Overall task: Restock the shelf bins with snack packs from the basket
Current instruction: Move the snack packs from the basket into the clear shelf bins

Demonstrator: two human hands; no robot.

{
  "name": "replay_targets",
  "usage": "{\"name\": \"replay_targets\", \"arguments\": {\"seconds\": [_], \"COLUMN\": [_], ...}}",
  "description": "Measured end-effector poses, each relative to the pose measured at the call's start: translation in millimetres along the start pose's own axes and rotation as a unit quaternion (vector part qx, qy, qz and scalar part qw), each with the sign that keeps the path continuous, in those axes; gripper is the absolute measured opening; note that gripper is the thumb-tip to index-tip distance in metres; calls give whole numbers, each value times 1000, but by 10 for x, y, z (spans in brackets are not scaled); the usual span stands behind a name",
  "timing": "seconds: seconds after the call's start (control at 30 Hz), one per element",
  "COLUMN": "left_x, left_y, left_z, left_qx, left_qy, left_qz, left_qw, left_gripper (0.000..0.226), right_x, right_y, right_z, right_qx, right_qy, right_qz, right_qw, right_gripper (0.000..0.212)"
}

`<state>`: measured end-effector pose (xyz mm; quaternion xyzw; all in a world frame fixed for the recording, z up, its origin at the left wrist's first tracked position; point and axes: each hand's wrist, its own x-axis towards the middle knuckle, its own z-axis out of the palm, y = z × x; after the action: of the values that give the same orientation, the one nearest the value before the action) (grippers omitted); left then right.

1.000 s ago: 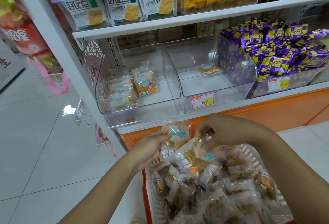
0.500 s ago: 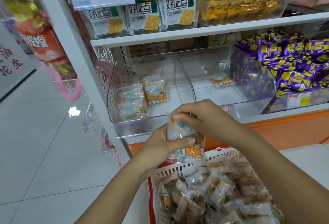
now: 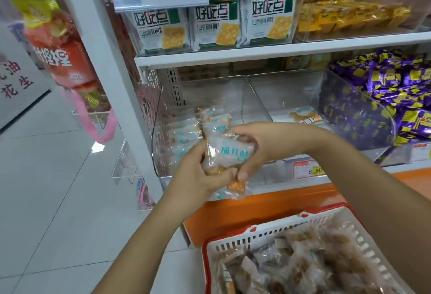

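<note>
My left hand [image 3: 198, 178] and right hand [image 3: 265, 144] pinch the snack packs [image 3: 229, 153], likely light, slippery and crushable, at the bin [image 3: 155, 144] front edge.

Clear snack packs [image 3: 227, 153] before left bin [image 3: 163, 153]

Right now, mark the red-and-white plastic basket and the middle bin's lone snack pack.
Red-and-white plastic basket [image 3: 279, 228]: head view, far wall.
Lone snack pack [image 3: 306, 116]: head view, wrapper middle.
</note>
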<state>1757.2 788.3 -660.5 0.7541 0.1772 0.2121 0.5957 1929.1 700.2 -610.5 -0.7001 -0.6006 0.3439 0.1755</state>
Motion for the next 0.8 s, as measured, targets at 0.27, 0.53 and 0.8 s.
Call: {"name": "replay_targets", "arguments": {"seconds": [0.27,0.53,0.8], "left_x": [338,505,725], "left_y": [-215,-430,-409], "left_z": [-294,-252,-38], "left_qx": [220,392,539], "left_qy": [190,106,5], "left_qz": [37,63,84], "left_qw": [956,912,838], "left_gripper": [53,24,35], "right_x": [424,1030,1205], "right_y": [-53,348,472], "right_z": [-419,-121,220], "right_qx": [-92,-143,183], "right_qy": [182,194,291], "right_qz": [64,224,243], "right_qw": [977,944,907], "right_gripper": [46,39,70]}}
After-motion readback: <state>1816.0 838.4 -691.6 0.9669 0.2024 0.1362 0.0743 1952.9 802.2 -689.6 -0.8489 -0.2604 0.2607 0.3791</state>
